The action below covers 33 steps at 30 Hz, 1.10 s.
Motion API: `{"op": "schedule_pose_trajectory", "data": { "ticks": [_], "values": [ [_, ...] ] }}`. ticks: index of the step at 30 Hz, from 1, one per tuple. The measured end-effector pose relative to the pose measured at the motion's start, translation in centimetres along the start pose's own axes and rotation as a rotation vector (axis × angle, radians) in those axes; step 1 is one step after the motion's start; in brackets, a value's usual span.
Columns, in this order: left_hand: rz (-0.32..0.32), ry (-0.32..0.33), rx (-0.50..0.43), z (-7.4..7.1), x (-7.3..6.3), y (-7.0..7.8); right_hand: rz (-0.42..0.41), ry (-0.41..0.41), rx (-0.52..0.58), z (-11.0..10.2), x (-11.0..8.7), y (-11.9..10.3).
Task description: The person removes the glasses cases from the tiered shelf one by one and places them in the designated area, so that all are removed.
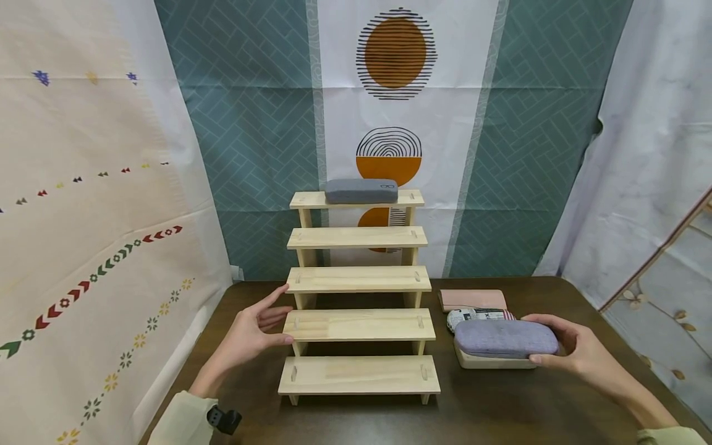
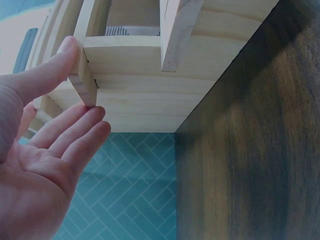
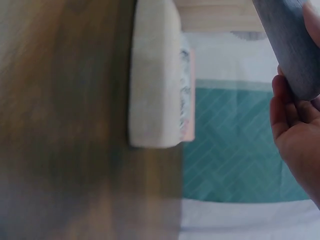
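Note:
My right hand (image 1: 578, 352) grips one end of a blue-purple glasses case (image 1: 506, 338), thumb in front and fingers behind. In the right wrist view this case is raised off the cream case (image 3: 155, 75) that lies on the table. A five-step wooden stand (image 1: 358, 279) stands in the middle, with a grey-blue glasses case (image 1: 361, 191) on its top step. At the stand's left side, my left hand (image 1: 253, 330) pinches the end of a lower step, thumb and fingers on opposite sides of the board, as the left wrist view shows.
Behind the cream case lie a patterned black-and-white case (image 1: 473, 314) and a pink case (image 1: 473, 300). The dark wooden table (image 1: 378, 426) ends at fabric hangings (image 1: 261, 154) at the back and sides. A dark band with a small device sits on my left wrist.

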<state>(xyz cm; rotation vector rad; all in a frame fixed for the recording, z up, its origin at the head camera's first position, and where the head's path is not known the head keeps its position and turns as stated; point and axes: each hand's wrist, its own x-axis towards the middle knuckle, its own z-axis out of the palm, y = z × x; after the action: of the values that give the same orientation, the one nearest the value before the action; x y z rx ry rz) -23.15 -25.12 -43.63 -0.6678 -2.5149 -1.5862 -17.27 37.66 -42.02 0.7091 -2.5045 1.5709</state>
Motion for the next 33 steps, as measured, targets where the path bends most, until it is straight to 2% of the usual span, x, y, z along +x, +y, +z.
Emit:
{"op": "schedule_pose_trajectory", "data": {
  "ticks": [5, 13, 18, 24, 33],
  "values": [
    [-0.005, 0.0, 0.004, 0.0, -0.1, 0.0, 0.039, -0.018, -0.014, -0.5, -1.3, 1.5],
    [-0.007, 0.003, 0.011, 0.0, -0.1, 0.1, 0.155, -0.033, -0.011, 0.0, -3.3, 3.2],
    [-0.007, 0.002, -0.003, 0.1, -0.1, -0.1, 0.204, -0.035, -0.055, -0.1, -4.0, 4.2],
    [-0.008, -0.001, -0.015, 0.1, -0.1, -0.1, 0.206, -0.023, -0.167, -0.1, -4.7, 4.9],
    [-0.007, 0.004, 0.005, 0.0, 0.0, 0.0, 0.273, -0.04, -0.182, 0.2, -4.7, 5.5]
  ]
}}
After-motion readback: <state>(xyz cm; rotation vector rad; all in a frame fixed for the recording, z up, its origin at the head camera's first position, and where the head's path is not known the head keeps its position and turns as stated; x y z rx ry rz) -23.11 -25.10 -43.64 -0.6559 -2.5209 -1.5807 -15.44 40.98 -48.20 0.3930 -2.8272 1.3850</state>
